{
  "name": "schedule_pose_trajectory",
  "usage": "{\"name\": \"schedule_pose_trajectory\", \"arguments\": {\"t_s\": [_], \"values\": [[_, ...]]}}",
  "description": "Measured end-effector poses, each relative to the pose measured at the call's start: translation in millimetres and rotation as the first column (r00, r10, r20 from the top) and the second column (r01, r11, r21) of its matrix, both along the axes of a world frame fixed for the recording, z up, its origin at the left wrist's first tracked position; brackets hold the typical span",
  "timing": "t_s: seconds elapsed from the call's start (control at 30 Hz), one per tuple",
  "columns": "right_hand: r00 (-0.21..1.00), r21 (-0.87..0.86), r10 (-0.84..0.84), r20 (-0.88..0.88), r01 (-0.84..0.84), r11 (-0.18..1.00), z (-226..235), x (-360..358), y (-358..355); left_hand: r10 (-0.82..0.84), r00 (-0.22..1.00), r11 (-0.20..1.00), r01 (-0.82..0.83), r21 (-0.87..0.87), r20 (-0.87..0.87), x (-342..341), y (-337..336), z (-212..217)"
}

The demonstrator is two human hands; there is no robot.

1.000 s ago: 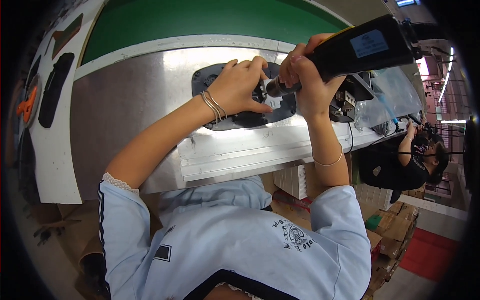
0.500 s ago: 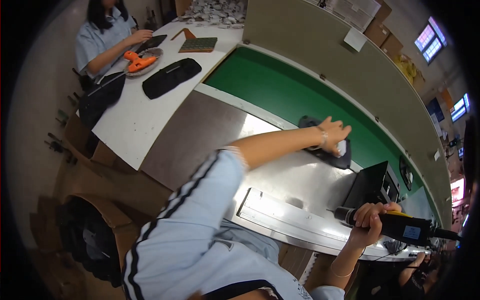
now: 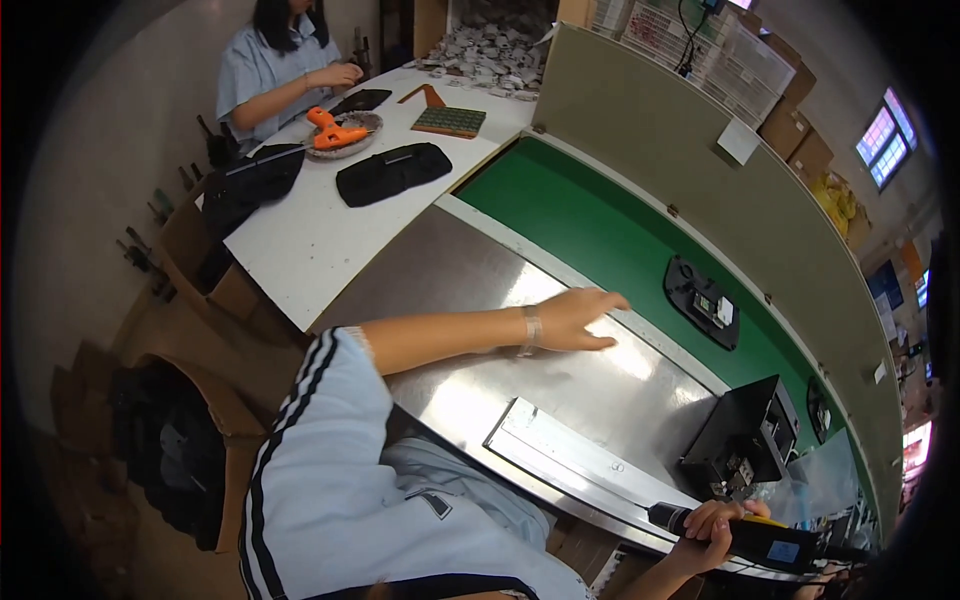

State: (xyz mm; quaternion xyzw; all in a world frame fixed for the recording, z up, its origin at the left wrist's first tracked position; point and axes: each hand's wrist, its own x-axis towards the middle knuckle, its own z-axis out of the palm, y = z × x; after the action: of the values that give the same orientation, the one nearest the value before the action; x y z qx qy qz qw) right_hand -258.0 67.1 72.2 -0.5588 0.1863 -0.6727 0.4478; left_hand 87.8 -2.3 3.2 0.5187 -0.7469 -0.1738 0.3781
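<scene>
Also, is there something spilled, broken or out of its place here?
Nothing clearly stands out. The loose heap of pale parts on the white table looks untidy, but not plainly spilled. The dark panel lies on the green surface with no damage visible.

I'm seeing the top edge cropping the far-left co-worker (image 3: 272, 80). The right hand (image 3: 710, 528) is covering part of the electric screwdriver (image 3: 778, 546), and I'm failing to resolve parts (image 3: 712, 309) on the black housing (image 3: 684, 278).

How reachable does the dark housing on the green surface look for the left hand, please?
Probably yes: the left hand looks empty and extends toward the dark housing, and only the low pale strip edging the green surface seems to lie between them.
</scene>
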Motion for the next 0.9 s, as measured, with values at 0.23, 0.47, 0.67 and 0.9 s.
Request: {"name": "schedule_pose_trajectory", "arguments": {"t_s": [0.23,0.47,0.67,0.9], "values": [[0.996,-0.090,-0.081,-0.042,0.077,0.993,1.0,19.6,8.4,0.430,0.900,0.900,-0.433,-0.045,-0.064,90.6,87.2,-4.1],[0.996,-0.133,-0.058,0.060,0.066,0.989,-1.2,28.9,9.6,0.214,0.942,0.961,-0.251,-0.118,-0.259,60.8,121.3,73.9],[0.997,-0.038,-0.061,0.044,0.063,0.997,-17.3,1.3,-5.1,-0.742,0.026,0.584,0.516,-0.627,-0.670,-42.8,129.8,162.8],[0.991,0.021,-0.134,0.031,0.133,0.991,-13.5,12.9,0.0,-0.322,-0.479,0.641,0.525,-0.560,-0.817,-60.0,115.2,176.0]]}}
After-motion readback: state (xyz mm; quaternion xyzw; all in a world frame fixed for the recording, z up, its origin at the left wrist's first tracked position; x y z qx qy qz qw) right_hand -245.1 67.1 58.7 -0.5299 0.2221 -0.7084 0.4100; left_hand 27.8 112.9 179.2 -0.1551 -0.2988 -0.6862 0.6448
